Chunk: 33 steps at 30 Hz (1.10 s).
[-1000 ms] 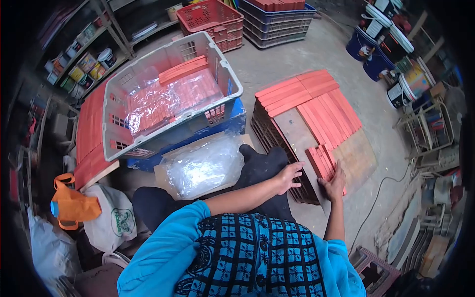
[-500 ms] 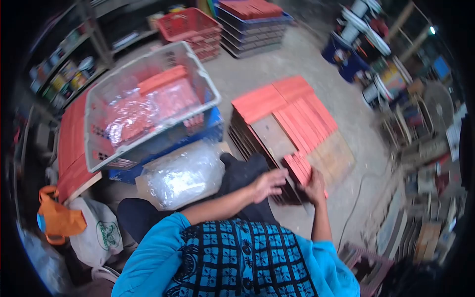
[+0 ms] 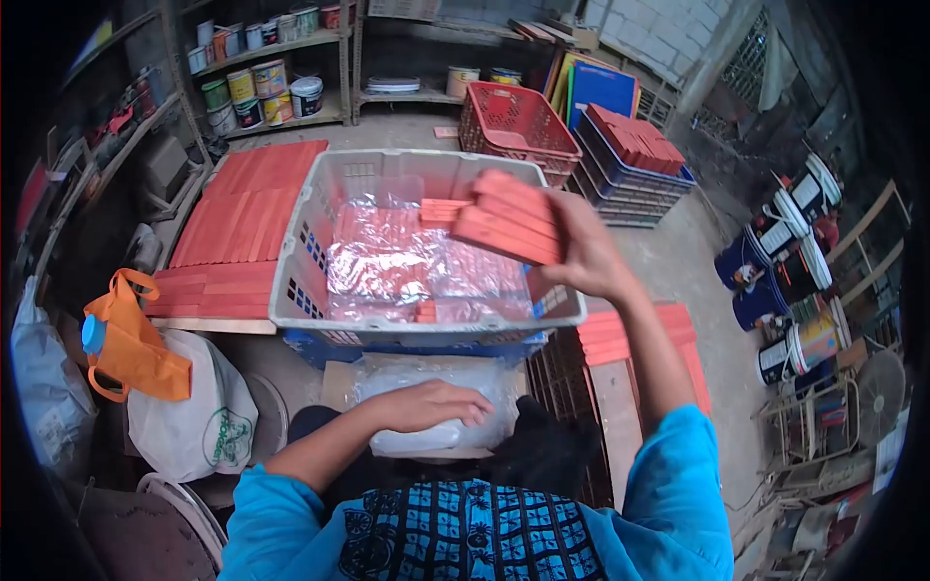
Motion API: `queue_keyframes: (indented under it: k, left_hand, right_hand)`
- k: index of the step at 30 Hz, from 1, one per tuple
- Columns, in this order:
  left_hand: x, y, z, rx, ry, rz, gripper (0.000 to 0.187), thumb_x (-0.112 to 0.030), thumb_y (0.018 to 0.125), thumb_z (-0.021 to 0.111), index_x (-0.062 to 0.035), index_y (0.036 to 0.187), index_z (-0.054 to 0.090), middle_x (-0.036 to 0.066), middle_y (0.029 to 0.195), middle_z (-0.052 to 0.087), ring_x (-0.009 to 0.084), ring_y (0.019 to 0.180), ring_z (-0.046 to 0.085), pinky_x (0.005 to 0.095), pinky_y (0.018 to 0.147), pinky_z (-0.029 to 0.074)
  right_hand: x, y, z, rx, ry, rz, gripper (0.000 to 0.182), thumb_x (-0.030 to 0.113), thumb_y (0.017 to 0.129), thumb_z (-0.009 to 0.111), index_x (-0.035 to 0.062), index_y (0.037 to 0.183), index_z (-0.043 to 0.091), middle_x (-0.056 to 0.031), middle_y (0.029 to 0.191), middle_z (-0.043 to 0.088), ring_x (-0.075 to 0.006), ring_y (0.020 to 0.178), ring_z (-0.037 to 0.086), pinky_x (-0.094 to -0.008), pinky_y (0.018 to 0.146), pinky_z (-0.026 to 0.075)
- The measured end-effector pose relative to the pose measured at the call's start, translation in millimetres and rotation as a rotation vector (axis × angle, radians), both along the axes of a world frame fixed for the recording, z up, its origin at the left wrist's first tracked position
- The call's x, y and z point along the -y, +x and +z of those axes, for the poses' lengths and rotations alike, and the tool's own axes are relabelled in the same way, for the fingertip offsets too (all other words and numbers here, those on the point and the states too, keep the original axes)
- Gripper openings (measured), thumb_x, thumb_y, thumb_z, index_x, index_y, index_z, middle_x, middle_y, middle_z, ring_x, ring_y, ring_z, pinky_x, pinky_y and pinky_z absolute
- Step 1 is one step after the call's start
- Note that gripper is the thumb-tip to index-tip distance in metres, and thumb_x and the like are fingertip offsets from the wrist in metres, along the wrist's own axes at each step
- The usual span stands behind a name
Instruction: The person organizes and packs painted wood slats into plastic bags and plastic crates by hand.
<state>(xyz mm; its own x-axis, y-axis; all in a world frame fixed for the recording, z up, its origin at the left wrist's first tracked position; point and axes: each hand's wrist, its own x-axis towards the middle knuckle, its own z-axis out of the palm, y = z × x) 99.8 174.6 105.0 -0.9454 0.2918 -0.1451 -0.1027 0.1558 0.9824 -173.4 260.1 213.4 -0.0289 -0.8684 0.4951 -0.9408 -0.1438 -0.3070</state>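
Observation:
A bundle of red wooden strips (image 3: 509,218) is gripped in my right hand (image 3: 586,247), above the right part of a grey plastic crate (image 3: 431,329). Inside the crate lie red pieces wrapped in clear plastic (image 3: 383,257). My left hand (image 3: 436,405) rests over a stack of clear plastic bags (image 3: 446,436) in front of the crate, its fingers slightly spread and holding nothing. Right of the crate, partly behind my right arm, red strips (image 3: 678,324) lie on a board over a stack.
Red strips cover a board (image 3: 232,232) left of the crate. An orange bag (image 3: 140,353) and a white bag (image 3: 199,416) stand at the left. Behind are a red basket (image 3: 518,121), stacked blue crates (image 3: 630,194) and shelves of paint cans (image 3: 262,92). Buckets (image 3: 775,290) stand at the right.
My right hand has lifted the bundle of strips from the right-hand stack to above the crate. My left hand has moved away from the stack to over the plastic bags. The view has turned left.

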Motion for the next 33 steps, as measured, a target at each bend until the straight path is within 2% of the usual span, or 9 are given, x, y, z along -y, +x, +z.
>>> queue_keyframes:
  k: [3, 6, 7, 17, 22, 24, 26, 29, 33]
  left_hand:
    - [47, 19, 27, -0.12, -0.186, 0.42, 0.032, -0.015, 0.088, 0.048, 0.0002, 0.115, 0.056, 0.013, 0.105, 0.064, 0.0218, 0.098, 0.06, 0.0323, 0.089, 0.043]
    - [69, 34, 4, -0.361, -0.379, 0.962, 0.032, -0.015, 0.086, 0.05, 0.0009, 0.112, 0.057, 0.019, 0.107, 0.062, 0.03, 0.1, 0.059, 0.0351, 0.088, 0.043]
    - [71, 40, -5, -0.364, -0.329, 1.075, 0.034, -0.012, 0.081, 0.051, 0.0004, 0.112, 0.058, 0.015, 0.105, 0.063, 0.0251, 0.099, 0.06, 0.0327, 0.088, 0.043]
    - [110, 44, 18, -0.307, -0.234, 0.791, 0.04, -0.014, 0.08, 0.05, 0.0013, 0.116, 0.056, 0.018, 0.111, 0.06, 0.0289, 0.106, 0.057, 0.0356, 0.092, 0.041]
    - [165, -15, 9, -0.109, -0.477, 0.612, 0.047, -0.024, 0.084, 0.049, -0.0014, 0.125, 0.05, 0.021, 0.122, 0.054, 0.0306, 0.114, 0.052, 0.0382, 0.098, 0.038]
    - [180, -51, 2, -0.021, -0.679, 0.6, 0.05, -0.027, 0.084, 0.048, 0.0043, 0.123, 0.049, 0.026, 0.118, 0.055, 0.0367, 0.114, 0.051, 0.0398, 0.099, 0.038]
    - [204, -86, -37, 0.049, -0.868, 0.51, 0.059, -0.028, 0.084, 0.048, -0.0005, 0.135, 0.037, 0.021, 0.139, 0.038, 0.0334, 0.13, 0.036, 0.0429, 0.105, 0.031]
    - [203, -114, -54, 0.258, -1.221, 0.324, 0.069, -0.03, 0.082, 0.049, -0.0003, 0.14, 0.027, 0.02, 0.146, 0.026, 0.0335, 0.135, 0.026, 0.0446, 0.108, 0.026]
    - [202, -126, -82, 0.341, -1.1, 0.384, 0.077, -0.028, 0.077, 0.047, -0.0008, 0.143, 0.018, 0.018, 0.151, 0.014, 0.0303, 0.139, 0.016, 0.0502, 0.11, 0.018]
  right_hand:
    - [100, -6, -49, -0.073, 0.08, 0.104, 0.081, 0.02, 0.052, 0.075, -0.0014, 0.123, 0.043, -0.0228, 0.115, 0.051, -0.0397, 0.109, 0.046, -0.043, 0.097, 0.036]
    - [157, -18, -100, -0.104, 0.346, 0.114, 0.083, 0.02, 0.052, 0.077, 0.0012, 0.124, 0.042, -0.0211, 0.118, 0.051, -0.0371, 0.113, 0.047, -0.0423, 0.099, 0.036]
    - [170, -27, -122, -0.134, 0.366, 0.098, 0.084, 0.02, 0.052, 0.077, 0.0017, 0.125, 0.041, -0.0206, 0.119, 0.05, -0.0366, 0.114, 0.046, -0.0428, 0.099, 0.036]
    - [180, -72, -195, -0.123, 0.624, -0.079, 0.092, 0.023, 0.05, 0.08, 0.0072, 0.131, 0.039, -0.0151, 0.128, 0.046, -0.0325, 0.121, 0.043, -0.0487, 0.1, 0.034]
    - [179, -80, -200, -0.163, 0.621, -0.07, 0.092, 0.025, 0.053, 0.08, 0.0087, 0.133, 0.037, -0.0149, 0.126, 0.045, -0.031, 0.121, 0.042, -0.0495, 0.1, 0.034]
    - [172, -73, -193, -0.263, 0.611, -0.105, 0.092, 0.024, 0.055, 0.08, 0.0067, 0.134, 0.037, -0.015, 0.123, 0.046, -0.0326, 0.119, 0.044, -0.0447, 0.1, 0.035]
    - [168, -71, -185, -0.328, 0.644, -0.172, 0.09, 0.025, 0.056, 0.081, 0.0063, 0.133, 0.037, -0.0144, 0.122, 0.047, -0.0324, 0.118, 0.045, -0.0436, 0.099, 0.037]
    - [158, -90, -189, -0.351, 0.768, -0.285, 0.083, 0.028, 0.059, 0.082, 0.006, 0.128, 0.04, -0.0134, 0.121, 0.049, -0.0308, 0.113, 0.05, -0.0436, 0.091, 0.045]
    - [146, -91, -194, -0.296, 0.738, -0.366, 0.082, 0.028, 0.061, 0.081, 0.0041, 0.126, 0.039, -0.0145, 0.121, 0.048, -0.0338, 0.113, 0.05, -0.0414, 0.09, 0.048]
